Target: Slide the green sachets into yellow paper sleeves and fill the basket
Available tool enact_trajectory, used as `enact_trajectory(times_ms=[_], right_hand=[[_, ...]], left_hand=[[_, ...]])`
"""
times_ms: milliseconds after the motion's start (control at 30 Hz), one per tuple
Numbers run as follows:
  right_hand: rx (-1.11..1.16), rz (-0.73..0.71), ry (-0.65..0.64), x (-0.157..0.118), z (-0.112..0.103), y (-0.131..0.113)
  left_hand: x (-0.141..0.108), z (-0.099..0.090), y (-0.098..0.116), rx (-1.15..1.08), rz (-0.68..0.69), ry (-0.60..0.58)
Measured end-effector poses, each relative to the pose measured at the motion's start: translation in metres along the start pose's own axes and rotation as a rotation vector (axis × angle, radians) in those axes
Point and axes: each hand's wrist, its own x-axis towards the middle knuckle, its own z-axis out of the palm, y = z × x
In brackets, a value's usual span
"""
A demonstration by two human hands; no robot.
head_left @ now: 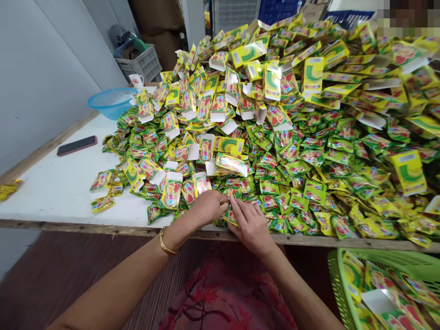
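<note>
Near the table's front edge, my left hand (208,208) and my right hand (250,223) almost meet over the packets. A small green and red packet (231,215) lies between them, at the fingertips of my right hand. The fingers of my left hand are curled, and what they pinch is too small to make out. My right fingers are close together, bent over the packet. Green packets (311,156) surround both hands. Open yellow boxes (172,190) with white flaps lie just beyond my left hand.
A large heap of yellow boxes (312,75) covers the back of the white table (51,183). At the left are a blue basket (112,104) and a dark phone (77,145). A green basket (338,279) with boxes stands at the lower right.
</note>
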Motion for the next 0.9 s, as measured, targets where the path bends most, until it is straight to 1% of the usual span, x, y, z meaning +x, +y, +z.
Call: enact_trajectory(times_ms=[100,233,267,300,333,400,467,567,600,667,700,767,833,900], right_hand=[[-0.005,0.006,0.014,-0.001,0.001,0.000],[-0.001,0.016,0.050,-0.001,0.002,0.001],[0.001,0.017,0.054,-0.001,0.002,0.001],[0.003,0.015,0.054,0.000,0.002,0.001],[0.007,0.013,0.051,0.000,0.001,0.001],[0.010,0.006,0.044,0.001,0.001,0.001],[0.012,-0.019,0.035,0.001,0.001,0.000],[0.017,-0.042,0.034,0.000,0.003,0.000],[0.020,-0.032,0.037,0.000,0.003,0.001],[0.025,0.013,0.044,0.000,0.004,0.002],[0.029,0.038,0.048,0.000,0.004,0.002],[0.043,0.079,0.055,0.000,0.004,0.002],[0.058,0.101,0.063,0.001,0.004,0.002],[0.065,0.095,0.061,0.000,0.003,0.002]], left_hand=[[0.003,-0.006,0.003,0.019,0.063,-0.063],[0.004,-0.021,0.000,-0.132,0.195,-0.212],[0.003,-0.024,-0.002,-0.183,0.195,-0.237],[0.002,-0.025,-0.004,-0.228,0.169,-0.237],[0.001,-0.025,-0.005,-0.262,0.124,-0.211],[-0.001,-0.022,-0.006,-0.290,0.024,-0.113],[-0.001,-0.016,-0.004,-0.236,-0.035,-0.032],[0.001,-0.009,0.003,-0.091,-0.040,-0.019],[0.001,-0.009,0.005,-0.087,-0.029,-0.025],[0.001,-0.010,0.007,-0.188,-0.004,-0.030],[0.000,-0.011,0.006,-0.263,0.001,-0.009],[-0.004,-0.013,0.003,-0.369,-0.023,0.081],[-0.009,-0.012,-0.001,-0.403,-0.086,0.194],[-0.014,-0.008,-0.002,-0.409,-0.136,0.271]])
